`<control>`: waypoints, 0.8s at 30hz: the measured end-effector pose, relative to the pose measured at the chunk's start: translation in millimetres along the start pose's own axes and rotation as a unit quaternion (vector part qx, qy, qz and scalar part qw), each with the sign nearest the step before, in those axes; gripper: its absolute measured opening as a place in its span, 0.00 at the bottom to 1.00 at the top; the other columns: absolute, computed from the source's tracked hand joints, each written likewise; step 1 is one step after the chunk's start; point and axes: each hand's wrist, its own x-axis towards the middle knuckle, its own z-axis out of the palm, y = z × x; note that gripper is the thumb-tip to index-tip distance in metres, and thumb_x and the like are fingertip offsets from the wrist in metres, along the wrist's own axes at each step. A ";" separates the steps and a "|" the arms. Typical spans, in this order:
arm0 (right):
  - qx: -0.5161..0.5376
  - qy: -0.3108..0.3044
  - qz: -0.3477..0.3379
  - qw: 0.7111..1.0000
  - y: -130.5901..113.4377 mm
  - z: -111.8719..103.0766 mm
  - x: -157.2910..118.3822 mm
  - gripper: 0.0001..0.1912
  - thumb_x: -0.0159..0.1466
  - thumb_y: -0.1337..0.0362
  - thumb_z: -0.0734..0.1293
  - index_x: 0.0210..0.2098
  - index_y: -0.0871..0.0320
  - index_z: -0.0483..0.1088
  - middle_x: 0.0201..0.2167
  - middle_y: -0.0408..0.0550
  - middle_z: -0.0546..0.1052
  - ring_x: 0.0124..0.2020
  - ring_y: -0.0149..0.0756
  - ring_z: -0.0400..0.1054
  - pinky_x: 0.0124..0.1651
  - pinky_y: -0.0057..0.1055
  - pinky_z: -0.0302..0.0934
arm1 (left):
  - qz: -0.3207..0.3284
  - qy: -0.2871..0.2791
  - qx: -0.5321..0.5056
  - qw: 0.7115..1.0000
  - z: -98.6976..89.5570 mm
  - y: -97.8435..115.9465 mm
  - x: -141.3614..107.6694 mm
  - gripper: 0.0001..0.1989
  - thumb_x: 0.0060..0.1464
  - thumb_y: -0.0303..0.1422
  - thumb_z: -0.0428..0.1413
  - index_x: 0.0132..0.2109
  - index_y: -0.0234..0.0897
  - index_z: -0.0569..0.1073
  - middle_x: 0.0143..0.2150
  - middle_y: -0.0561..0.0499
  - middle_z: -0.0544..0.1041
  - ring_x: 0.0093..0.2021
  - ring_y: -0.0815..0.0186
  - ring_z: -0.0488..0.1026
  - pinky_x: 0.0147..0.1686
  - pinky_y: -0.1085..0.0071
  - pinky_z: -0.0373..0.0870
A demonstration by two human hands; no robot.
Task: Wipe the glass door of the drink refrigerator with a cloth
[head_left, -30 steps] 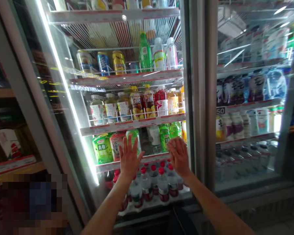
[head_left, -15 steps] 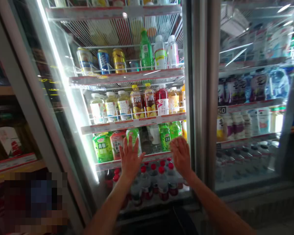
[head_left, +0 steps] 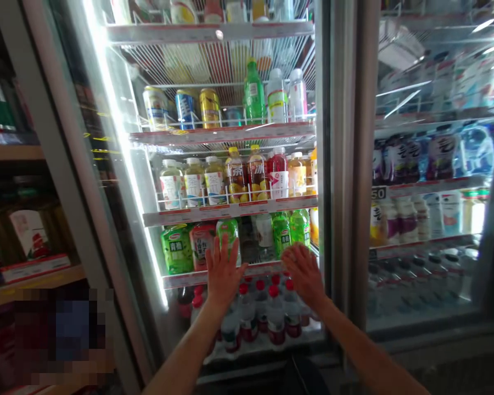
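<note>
Left hand point(head_left: 223, 278): fingers fanned, back to the viewer, nothing seen in it. Right hand point(head_left: 303, 271): apart from the left, fingers extended and angled inward, palm hidden, no object visible. Cannot tell whether either touches anything.

Just beyond left fingertips: a light green bottle point(head_left: 228, 227), partly covered by them. Left of that, a pink-labelled bottle point(head_left: 201, 241), then a wide green bottle point(head_left: 176, 252). Just above the right hand, two green drink bottles point(head_left: 281, 233), side by side.

Between and below the hands: red-capped bottles point(head_left: 274, 315), in rows. Above both: yellow-capped bottles point(head_left: 235, 174); higher, a blue can point(head_left: 185, 108) beside a gold can point(head_left: 209, 108). Right of the right hand, a metal door frame point(head_left: 359, 164). Far left of the left hand, a bright light strip point(head_left: 125, 142).
</note>
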 end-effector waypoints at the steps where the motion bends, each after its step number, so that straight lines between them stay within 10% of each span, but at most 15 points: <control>1: -0.014 0.038 0.039 0.998 12.7 -2.8 6.2 0.26 0.62 0.72 0.58 0.58 0.50 0.59 0.64 0.48 0.55 0.66 0.44 0.43 0.63 0.50 0.47 | 0.001 0.001 -0.004 1.000 0.5 -0.1 -0.4 0.31 0.53 0.38 0.54 0.63 0.40 0.56 0.66 0.40 0.50 0.67 0.52 0.39 0.61 0.45 0.43; 5: -0.032 0.144 0.122 0.982 25.5 -2.6 41.2 0.27 0.63 0.71 0.58 0.61 0.51 0.55 0.66 0.51 0.48 0.66 0.47 0.42 0.61 0.54 0.49 | 0.006 0.005 0.005 1.000 1.1 -0.2 -1.1 0.31 0.54 0.39 0.53 0.63 0.39 0.56 0.66 0.40 0.50 0.67 0.52 0.38 0.61 0.45 0.43; 12: 0.027 -0.003 -0.029 0.999 -2.2 -0.1 39.9 0.24 0.62 0.73 0.57 0.56 0.50 0.62 0.63 0.47 0.58 0.66 0.42 0.43 0.62 0.49 0.49 | 0.015 0.007 0.006 1.000 -0.1 -3.5 -3.7 0.30 0.53 0.38 0.54 0.62 0.39 0.58 0.66 0.40 0.53 0.67 0.53 0.40 0.62 0.47 0.43; 19: -0.012 0.188 0.168 0.968 41.0 -3.7 80.8 0.22 0.65 0.67 0.56 0.59 0.55 0.59 0.65 0.54 0.52 0.65 0.46 0.45 0.61 0.54 0.47 | 0.021 0.013 0.008 1.000 3.6 -5.1 -5.1 0.30 0.54 0.37 0.53 0.62 0.40 0.57 0.65 0.41 0.53 0.67 0.53 0.39 0.62 0.47 0.41; 24: 0.029 0.076 0.002 0.997 8.0 2.0 90.0 0.22 0.62 0.71 0.57 0.55 0.53 0.63 0.64 0.49 0.54 0.66 0.44 0.41 0.63 0.50 0.47 | 0.027 0.016 0.011 0.999 2.5 -5.6 -7.9 0.28 0.55 0.38 0.52 0.62 0.39 0.58 0.65 0.40 0.54 0.67 0.53 0.41 0.62 0.47 0.43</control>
